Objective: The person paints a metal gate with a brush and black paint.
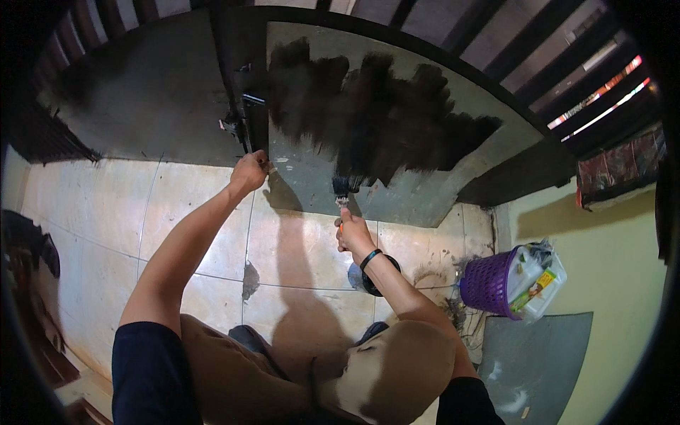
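Note:
My right hand (353, 232) grips a paintbrush (341, 192) by its handle, its dark bristles touching the lower part of a grey panel (414, 199). Black paint (372, 117) in uneven strokes covers much of that panel, with grey showing above and below. My left hand (251, 171) is closed at the lower end of the dark upright frame edge beside the panel; what its fingers hold cannot be made out. A metal bolt or latch (253, 99) lies above it. Partly behind my right forearm, a round black-rimmed container (378, 287) stands on the floor.
A purple plastic basket (486, 284) filled with refuse stands at the right wall. Below it lies a grey sheet (536, 356). Dark bars (478, 32) rise above the panel. Light floor tiles (207, 228) bear stains, and dark objects (32, 255) stand at the far left.

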